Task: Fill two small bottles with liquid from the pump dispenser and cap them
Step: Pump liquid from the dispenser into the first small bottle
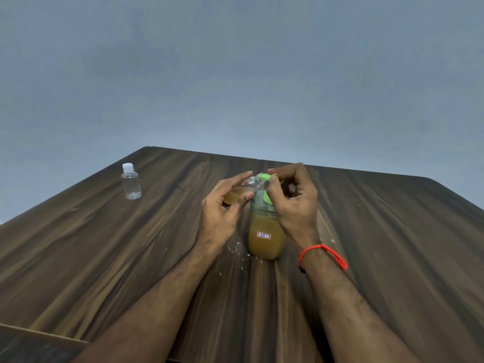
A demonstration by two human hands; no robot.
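A pump dispenser (265,237) with amber liquid and a green pump head (264,177) stands at the table's middle. My left hand (222,208) holds a small clear bottle (241,191), tilted, its mouth against the pump's nozzle; amber liquid lies in its lower part. My right hand (293,200) rests on the green pump head, fingers curled over it. A second small bottle (131,183), clear with a white cap, stands upright at the far left of the table, apart from both hands.
The dark wooden table (379,258) runs wide on both sides. Small white specks (235,248) lie on it by the dispenser's base. A plain grey wall rises behind the far edge. An orange band (324,254) circles my right wrist.
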